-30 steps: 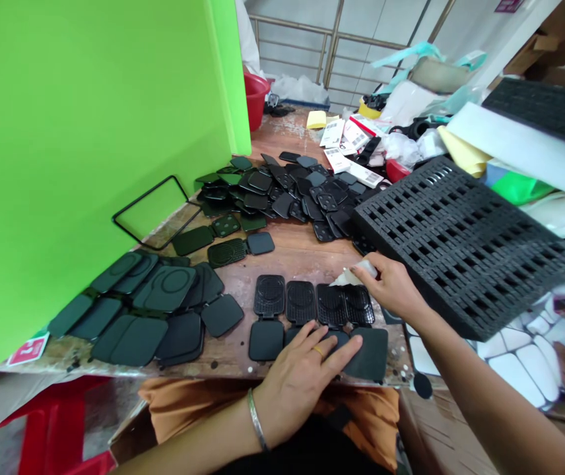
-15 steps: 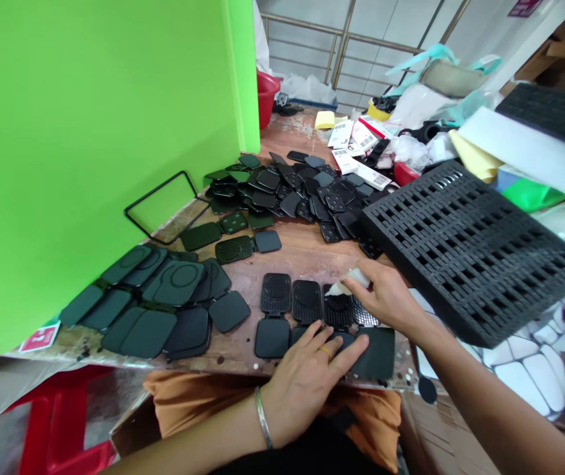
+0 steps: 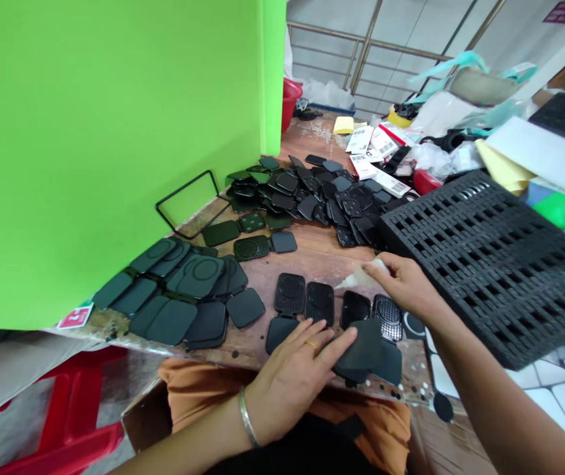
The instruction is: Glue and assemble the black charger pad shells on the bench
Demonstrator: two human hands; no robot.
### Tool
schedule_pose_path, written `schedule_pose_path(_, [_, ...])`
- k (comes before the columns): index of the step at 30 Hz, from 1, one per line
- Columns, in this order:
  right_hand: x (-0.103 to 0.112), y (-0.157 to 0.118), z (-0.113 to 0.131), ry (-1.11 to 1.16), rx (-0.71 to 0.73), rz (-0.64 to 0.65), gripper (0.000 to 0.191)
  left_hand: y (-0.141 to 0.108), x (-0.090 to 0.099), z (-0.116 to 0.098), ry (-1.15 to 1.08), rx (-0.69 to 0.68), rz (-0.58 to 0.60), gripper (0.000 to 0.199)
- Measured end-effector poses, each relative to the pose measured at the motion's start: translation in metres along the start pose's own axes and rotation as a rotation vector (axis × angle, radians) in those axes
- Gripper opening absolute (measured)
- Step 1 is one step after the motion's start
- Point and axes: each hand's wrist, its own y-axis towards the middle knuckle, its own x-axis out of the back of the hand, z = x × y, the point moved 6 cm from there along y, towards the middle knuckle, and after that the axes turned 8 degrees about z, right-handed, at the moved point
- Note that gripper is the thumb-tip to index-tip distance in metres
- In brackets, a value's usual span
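Note:
My right hand point(image 3: 396, 280) is closed round a small translucent white bottle point(image 3: 364, 274), its tip pointing left just above a row of black hinged pieces point(image 3: 290, 293) with ridged upper halves. My left hand point(image 3: 297, 376), with a ring and bracelet, lies palm down over the lower halves of the row. Its thumb and a flat dark square plate point(image 3: 366, 346) touch; whether the plate is pinched is hidden. Two of the ridged halves, a plain-looking dark one point(image 3: 356, 309) and a shiny mesh one point(image 3: 387, 316), stand apart from the left pair.
Stacked dark plates point(image 3: 196, 277) lie at the left, and a heap of black pieces point(image 3: 307, 191) at the back. A slotted black foam block point(image 3: 495, 264) is at the right. A green panel point(image 3: 114, 132) rises at the left, beside a thin black frame point(image 3: 191, 204).
The view has shifted, so things appear further right. My right hand has drawn the bottle up off the row. The square plate now lies tilted by my left thumb, and the row has spread apart.

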Motion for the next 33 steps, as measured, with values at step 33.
schedule_pose_path(33, [-0.015,0.013,0.038,-0.269,0.07,0.066,0.026,-0.011,-0.008,0.009,-0.005,0.06,0.015,0.075])
